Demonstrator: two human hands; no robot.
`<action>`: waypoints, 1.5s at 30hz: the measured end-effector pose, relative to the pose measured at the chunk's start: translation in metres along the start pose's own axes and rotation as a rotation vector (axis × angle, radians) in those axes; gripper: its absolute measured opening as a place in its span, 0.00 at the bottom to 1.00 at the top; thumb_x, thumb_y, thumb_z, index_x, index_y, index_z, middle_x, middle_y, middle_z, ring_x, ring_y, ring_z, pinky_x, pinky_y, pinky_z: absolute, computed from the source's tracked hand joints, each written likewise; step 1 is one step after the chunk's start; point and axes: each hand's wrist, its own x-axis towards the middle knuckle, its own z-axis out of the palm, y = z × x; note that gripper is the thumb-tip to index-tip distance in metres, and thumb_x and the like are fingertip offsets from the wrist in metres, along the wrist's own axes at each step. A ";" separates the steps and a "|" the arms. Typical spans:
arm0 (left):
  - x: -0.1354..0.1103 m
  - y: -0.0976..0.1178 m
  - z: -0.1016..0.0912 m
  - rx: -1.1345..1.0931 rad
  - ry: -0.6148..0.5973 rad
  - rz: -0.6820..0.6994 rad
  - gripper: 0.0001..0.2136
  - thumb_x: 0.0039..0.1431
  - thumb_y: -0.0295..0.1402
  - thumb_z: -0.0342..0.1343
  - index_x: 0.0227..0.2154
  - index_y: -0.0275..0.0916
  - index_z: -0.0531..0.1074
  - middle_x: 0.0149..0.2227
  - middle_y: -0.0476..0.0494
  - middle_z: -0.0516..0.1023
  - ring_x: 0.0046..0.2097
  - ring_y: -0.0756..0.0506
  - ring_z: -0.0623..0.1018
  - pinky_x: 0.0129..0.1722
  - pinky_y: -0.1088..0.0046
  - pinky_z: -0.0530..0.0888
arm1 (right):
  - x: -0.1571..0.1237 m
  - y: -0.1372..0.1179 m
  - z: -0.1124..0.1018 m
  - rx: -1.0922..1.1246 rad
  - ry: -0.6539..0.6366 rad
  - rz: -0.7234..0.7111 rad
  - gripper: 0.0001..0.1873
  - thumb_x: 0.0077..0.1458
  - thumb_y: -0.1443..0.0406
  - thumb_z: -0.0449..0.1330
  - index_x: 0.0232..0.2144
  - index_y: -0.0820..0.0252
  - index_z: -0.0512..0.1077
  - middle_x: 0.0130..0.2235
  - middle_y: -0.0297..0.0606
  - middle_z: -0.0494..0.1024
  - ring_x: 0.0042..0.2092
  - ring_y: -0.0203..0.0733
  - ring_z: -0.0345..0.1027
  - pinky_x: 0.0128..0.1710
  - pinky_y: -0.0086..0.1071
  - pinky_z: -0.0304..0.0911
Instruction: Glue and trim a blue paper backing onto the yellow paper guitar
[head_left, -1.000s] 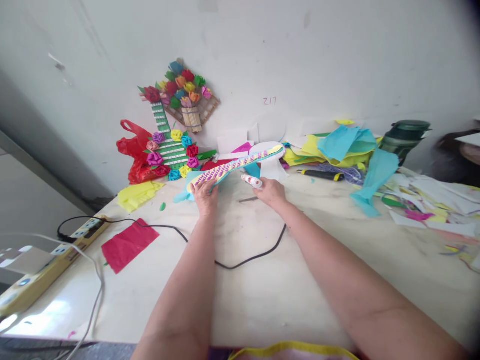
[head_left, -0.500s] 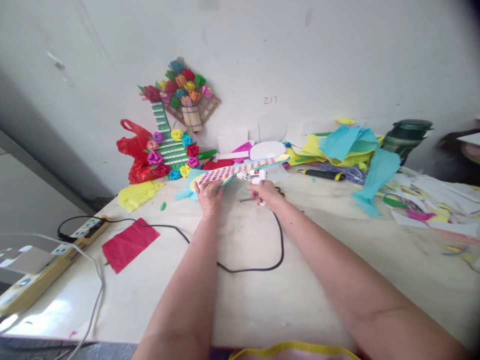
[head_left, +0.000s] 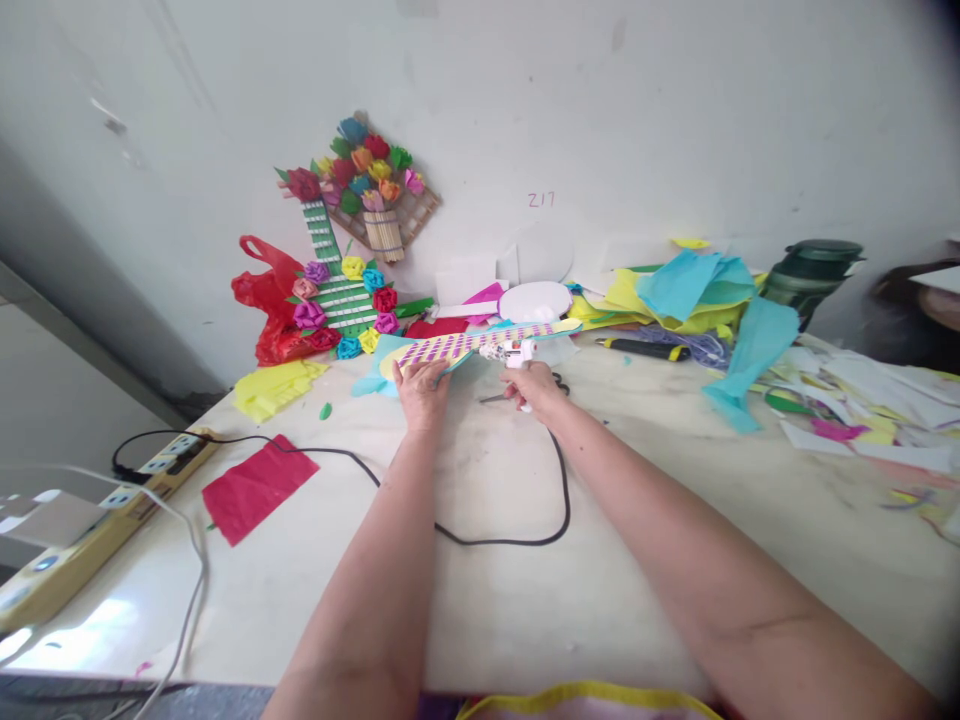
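White glue gun (head_left: pixel 519 353): right hand (head_left: pixel 534 386), fingers clamped round it.
Checked card (head_left: pixel 450 346): left hand (head_left: pixel 422 394), fingers clamped on it, near back edge of surface (head_left: pixel 499 620).

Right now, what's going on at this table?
A person is at the table with both hands busy. The left hand holds the long checkered piece near its wider end. The right hand grips a white glue gun, nozzle pointed at the piece's edge; can't tell whether it touches. Scissors lie by the right hand, partly hidden. A black cord loops across the table, and a flower-trimmed green piece stands at the back.
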 end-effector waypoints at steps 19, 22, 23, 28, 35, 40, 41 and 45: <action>0.001 0.002 0.002 -0.030 -0.018 -0.005 0.05 0.49 0.32 0.54 0.27 0.46 0.74 0.34 0.50 0.79 0.41 0.44 0.74 0.59 0.52 0.39 | -0.004 0.001 0.005 0.053 -0.038 0.002 0.06 0.39 0.67 0.57 0.24 0.64 0.67 0.12 0.28 0.66 0.10 0.28 0.50 0.10 0.24 0.48; 0.001 0.003 0.001 -0.030 -0.020 0.001 0.04 0.48 0.31 0.55 0.27 0.46 0.74 0.34 0.49 0.79 0.40 0.44 0.74 0.59 0.51 0.40 | -0.009 -0.003 0.005 0.028 -0.036 0.002 0.06 0.39 0.67 0.57 0.24 0.64 0.67 0.11 0.28 0.65 0.11 0.29 0.50 0.10 0.24 0.49; 0.001 0.003 0.001 -0.031 -0.022 0.002 0.04 0.47 0.31 0.55 0.27 0.46 0.74 0.34 0.49 0.79 0.40 0.44 0.74 0.59 0.51 0.40 | -0.010 -0.004 0.005 0.015 -0.036 0.000 0.06 0.39 0.67 0.58 0.24 0.64 0.67 0.11 0.28 0.65 0.11 0.29 0.51 0.10 0.24 0.49; 0.001 0.003 0.001 -0.031 -0.024 0.000 0.05 0.47 0.31 0.55 0.27 0.46 0.74 0.33 0.50 0.78 0.40 0.44 0.74 0.59 0.51 0.40 | -0.011 -0.001 0.009 -0.072 -0.035 -0.034 0.06 0.39 0.66 0.57 0.22 0.64 0.68 0.12 0.29 0.66 0.11 0.29 0.51 0.11 0.25 0.50; -0.001 0.001 0.001 -0.024 -0.009 0.032 0.05 0.49 0.31 0.54 0.28 0.46 0.74 0.33 0.50 0.79 0.40 0.44 0.74 0.59 0.52 0.40 | -0.012 -0.005 0.005 -0.214 -0.035 -0.081 0.05 0.36 0.66 0.56 0.20 0.64 0.70 0.12 0.31 0.67 0.12 0.31 0.54 0.11 0.25 0.52; -0.001 0.001 0.001 -0.021 -0.007 0.014 0.05 0.48 0.32 0.54 0.27 0.46 0.75 0.33 0.50 0.79 0.40 0.44 0.74 0.60 0.52 0.40 | -0.011 -0.013 -0.006 -0.165 -0.037 -0.098 0.03 0.36 0.68 0.55 0.17 0.64 0.68 0.11 0.31 0.66 0.11 0.30 0.52 0.11 0.26 0.51; 0.000 0.001 0.002 -0.022 -0.008 0.010 0.05 0.48 0.32 0.54 0.27 0.46 0.74 0.33 0.50 0.79 0.39 0.44 0.74 0.60 0.53 0.40 | -0.011 -0.014 -0.007 -0.148 -0.035 -0.089 0.03 0.36 0.69 0.55 0.18 0.64 0.68 0.11 0.31 0.66 0.11 0.30 0.51 0.11 0.26 0.51; 0.000 0.001 0.002 -0.023 -0.005 0.008 0.05 0.48 0.32 0.54 0.26 0.46 0.74 0.33 0.50 0.79 0.39 0.44 0.74 0.60 0.52 0.39 | -0.009 -0.011 -0.006 -0.109 -0.039 -0.058 0.02 0.36 0.69 0.56 0.19 0.64 0.67 0.11 0.31 0.66 0.11 0.30 0.51 0.10 0.26 0.50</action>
